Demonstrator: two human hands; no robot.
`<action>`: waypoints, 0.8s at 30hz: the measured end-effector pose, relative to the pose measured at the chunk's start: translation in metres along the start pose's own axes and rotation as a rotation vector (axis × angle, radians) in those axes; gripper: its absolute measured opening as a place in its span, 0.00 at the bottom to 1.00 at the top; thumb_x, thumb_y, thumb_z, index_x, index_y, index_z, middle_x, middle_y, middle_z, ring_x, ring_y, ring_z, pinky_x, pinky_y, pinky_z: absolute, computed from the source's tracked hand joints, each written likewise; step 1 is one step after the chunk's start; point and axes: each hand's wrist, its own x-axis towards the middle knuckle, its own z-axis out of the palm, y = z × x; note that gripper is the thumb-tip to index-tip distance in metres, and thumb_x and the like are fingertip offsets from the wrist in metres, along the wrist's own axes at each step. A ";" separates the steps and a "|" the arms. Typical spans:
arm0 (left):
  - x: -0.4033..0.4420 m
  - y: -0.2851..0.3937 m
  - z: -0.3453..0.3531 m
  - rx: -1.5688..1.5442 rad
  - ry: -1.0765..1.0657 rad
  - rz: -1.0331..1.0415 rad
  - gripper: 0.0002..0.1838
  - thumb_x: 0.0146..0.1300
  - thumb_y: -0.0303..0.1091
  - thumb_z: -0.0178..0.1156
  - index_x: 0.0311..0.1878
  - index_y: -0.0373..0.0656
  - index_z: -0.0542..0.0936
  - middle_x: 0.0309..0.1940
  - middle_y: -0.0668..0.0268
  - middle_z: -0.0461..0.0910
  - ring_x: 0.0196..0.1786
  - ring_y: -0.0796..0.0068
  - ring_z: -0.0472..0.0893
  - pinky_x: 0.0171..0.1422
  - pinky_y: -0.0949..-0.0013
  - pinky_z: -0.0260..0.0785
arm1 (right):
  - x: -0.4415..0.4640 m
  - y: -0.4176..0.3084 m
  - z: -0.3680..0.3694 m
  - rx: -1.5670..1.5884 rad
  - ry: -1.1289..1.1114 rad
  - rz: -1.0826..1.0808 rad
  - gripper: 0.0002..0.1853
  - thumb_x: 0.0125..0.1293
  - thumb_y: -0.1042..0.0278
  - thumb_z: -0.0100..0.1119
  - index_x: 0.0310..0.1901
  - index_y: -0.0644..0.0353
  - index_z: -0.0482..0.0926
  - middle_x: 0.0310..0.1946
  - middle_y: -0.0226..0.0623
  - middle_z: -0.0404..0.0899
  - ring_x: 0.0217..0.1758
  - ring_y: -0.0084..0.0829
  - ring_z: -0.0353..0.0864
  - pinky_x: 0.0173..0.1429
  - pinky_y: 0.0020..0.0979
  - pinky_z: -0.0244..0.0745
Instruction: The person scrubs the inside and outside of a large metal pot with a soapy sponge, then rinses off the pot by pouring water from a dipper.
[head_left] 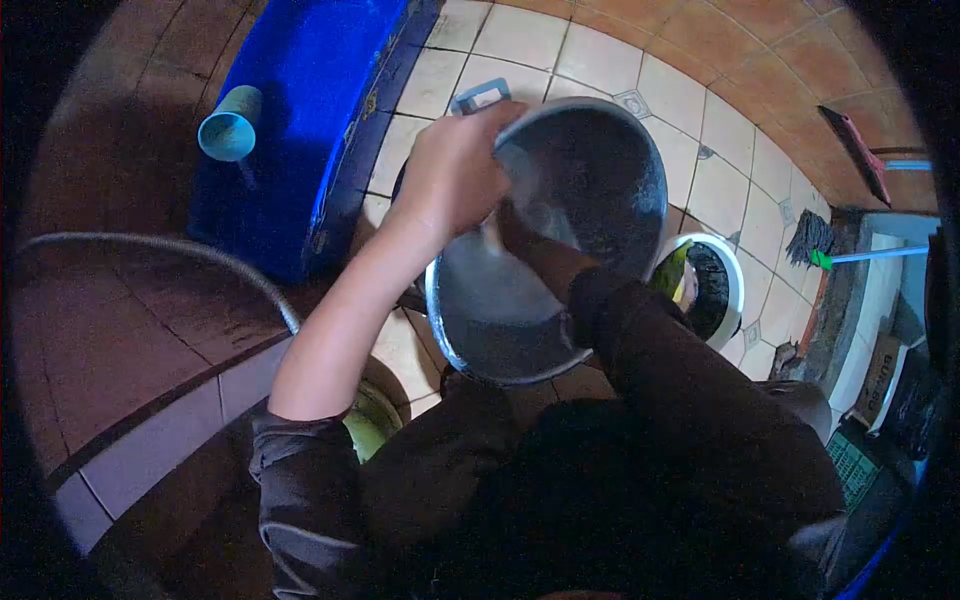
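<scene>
A large dark tub (600,190) with a grey rim is tilted so that its opening faces me. My left hand (465,165) is closed over the tub's upper left rim. Just beyond its knuckles is a light blue, handle-like piece (482,95). My right hand (515,225) is inside the tub, near the inner wall below my left hand. Its fingers are dark and blurred, so I cannot make out whether it holds anything. A pale, cloudy smear (500,275) covers part of the tub's inside.
A white bucket (735,275) with something green and yellow inside stands right of the tub. At left, a light blue cup (228,135) lies on a blue container (300,60), near a hose (150,238). A mop (815,240) and a pink-edged squeegee (860,155) are at right.
</scene>
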 end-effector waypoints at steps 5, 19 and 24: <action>0.006 0.013 0.000 -0.060 -0.080 0.018 0.28 0.47 0.22 0.54 0.55 0.47 0.80 0.43 0.47 0.80 0.49 0.48 0.80 0.53 0.56 0.72 | -0.083 -0.042 0.001 0.145 -0.077 -0.181 0.29 0.71 0.45 0.41 0.58 0.65 0.73 0.61 0.53 0.68 0.64 0.49 0.68 0.67 0.47 0.62; 0.018 -0.007 -0.002 0.005 -0.020 0.010 0.33 0.44 0.15 0.52 0.58 0.46 0.77 0.39 0.47 0.81 0.41 0.60 0.85 0.49 0.65 0.73 | 0.038 -0.069 -0.015 0.241 0.028 -0.062 0.28 0.70 0.47 0.43 0.57 0.65 0.73 0.59 0.53 0.70 0.62 0.49 0.70 0.65 0.46 0.64; 0.015 -0.007 -0.004 -0.006 -0.022 -0.009 0.30 0.45 0.17 0.54 0.56 0.48 0.79 0.39 0.46 0.81 0.45 0.50 0.82 0.52 0.58 0.73 | -0.044 -0.047 -0.013 0.239 -0.094 -0.273 0.28 0.69 0.48 0.43 0.56 0.65 0.73 0.58 0.53 0.70 0.61 0.49 0.71 0.64 0.46 0.65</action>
